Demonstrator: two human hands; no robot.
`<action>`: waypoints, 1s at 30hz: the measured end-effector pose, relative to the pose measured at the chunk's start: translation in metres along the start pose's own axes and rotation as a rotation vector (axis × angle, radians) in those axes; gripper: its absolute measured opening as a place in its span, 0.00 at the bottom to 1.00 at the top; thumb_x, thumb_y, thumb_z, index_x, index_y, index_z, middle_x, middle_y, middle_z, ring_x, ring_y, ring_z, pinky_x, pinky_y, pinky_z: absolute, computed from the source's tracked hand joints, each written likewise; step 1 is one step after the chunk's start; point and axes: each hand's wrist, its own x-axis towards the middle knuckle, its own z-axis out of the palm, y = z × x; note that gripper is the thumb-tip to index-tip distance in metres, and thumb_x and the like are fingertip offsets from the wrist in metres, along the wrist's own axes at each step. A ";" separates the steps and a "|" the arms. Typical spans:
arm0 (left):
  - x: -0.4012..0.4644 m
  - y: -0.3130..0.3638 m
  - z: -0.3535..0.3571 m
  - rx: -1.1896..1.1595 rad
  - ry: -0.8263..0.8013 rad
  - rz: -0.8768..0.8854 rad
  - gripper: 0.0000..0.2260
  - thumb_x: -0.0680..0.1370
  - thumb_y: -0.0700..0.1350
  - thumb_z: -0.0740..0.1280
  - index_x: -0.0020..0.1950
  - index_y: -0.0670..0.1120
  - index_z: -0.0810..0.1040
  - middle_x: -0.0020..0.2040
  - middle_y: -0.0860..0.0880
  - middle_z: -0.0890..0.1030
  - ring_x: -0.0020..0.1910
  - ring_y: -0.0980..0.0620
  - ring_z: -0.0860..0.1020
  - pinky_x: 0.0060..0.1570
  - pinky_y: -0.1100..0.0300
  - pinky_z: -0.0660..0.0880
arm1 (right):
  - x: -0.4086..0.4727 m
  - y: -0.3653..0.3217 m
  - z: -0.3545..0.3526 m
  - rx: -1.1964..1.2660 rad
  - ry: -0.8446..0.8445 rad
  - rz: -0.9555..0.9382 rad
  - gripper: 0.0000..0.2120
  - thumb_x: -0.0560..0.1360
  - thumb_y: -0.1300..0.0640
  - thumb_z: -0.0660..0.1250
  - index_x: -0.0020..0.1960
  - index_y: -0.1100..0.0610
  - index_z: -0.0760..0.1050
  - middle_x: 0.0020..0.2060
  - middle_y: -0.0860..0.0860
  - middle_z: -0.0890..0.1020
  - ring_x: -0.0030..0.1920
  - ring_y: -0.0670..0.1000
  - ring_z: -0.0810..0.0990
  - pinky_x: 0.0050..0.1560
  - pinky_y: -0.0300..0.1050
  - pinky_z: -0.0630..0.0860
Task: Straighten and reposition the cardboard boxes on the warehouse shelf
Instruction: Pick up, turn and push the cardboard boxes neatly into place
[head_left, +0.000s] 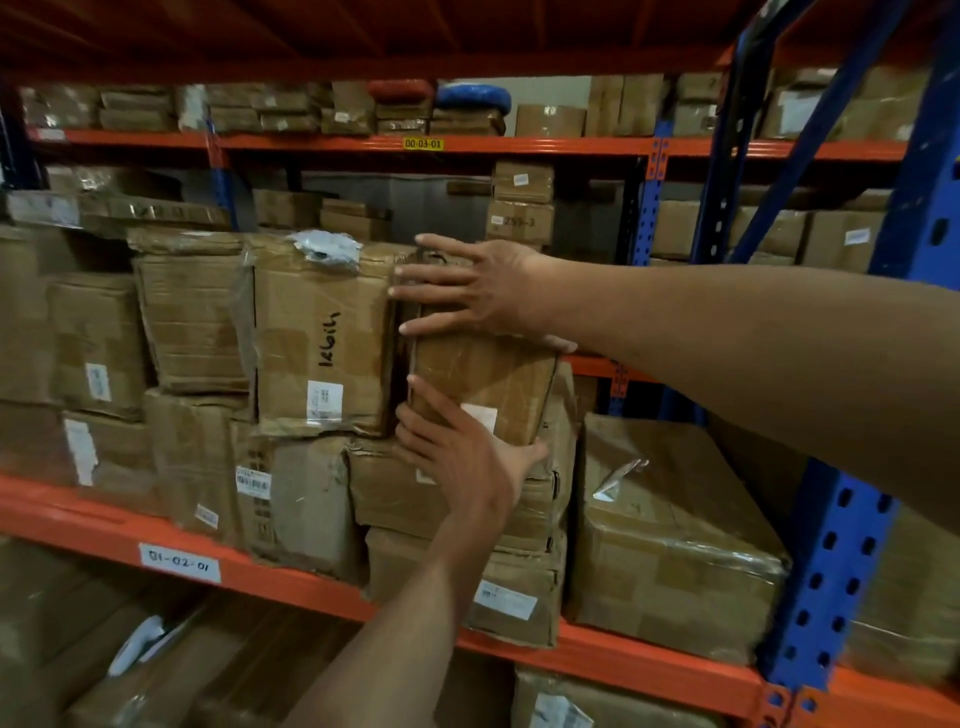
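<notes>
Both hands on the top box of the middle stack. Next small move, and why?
Probably push the top box straight back and square it. The right hand lies flat on its upper front and the left hand presses its lower front, so both are set to push. It appears to overhang the crushed box under it, with a dark gap beside the handwritten box.

Creased tape-glossed cardboard boxes (483, 379), painted metal shelf (311, 582)

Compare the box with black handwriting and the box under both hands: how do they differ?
The handwritten box is untouched; the held box has the right hand on top and the left hand below. The handwritten box looks wider, with black writing. Both are taped brown cardboard with white labels.
</notes>
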 end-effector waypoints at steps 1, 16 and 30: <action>0.001 0.001 0.000 0.016 0.006 0.027 0.77 0.47 0.70 0.79 0.77 0.44 0.31 0.73 0.28 0.54 0.71 0.28 0.57 0.71 0.33 0.51 | -0.002 0.000 0.000 0.028 -0.011 0.012 0.77 0.53 0.38 0.83 0.78 0.48 0.25 0.79 0.58 0.33 0.78 0.61 0.32 0.75 0.68 0.39; 0.011 0.059 -0.011 0.494 -0.216 1.165 0.68 0.57 0.67 0.78 0.80 0.45 0.35 0.76 0.30 0.46 0.75 0.29 0.47 0.73 0.31 0.46 | -0.179 -0.124 0.104 0.904 -0.061 0.821 0.72 0.50 0.36 0.81 0.81 0.54 0.43 0.74 0.64 0.56 0.74 0.67 0.54 0.70 0.65 0.67; -0.040 0.040 0.042 0.574 -0.300 1.307 0.70 0.53 0.64 0.80 0.81 0.45 0.41 0.75 0.29 0.53 0.75 0.29 0.52 0.72 0.31 0.48 | -0.211 -0.222 0.140 0.992 -0.147 0.869 0.71 0.51 0.31 0.80 0.80 0.57 0.47 0.72 0.67 0.59 0.73 0.69 0.56 0.74 0.70 0.53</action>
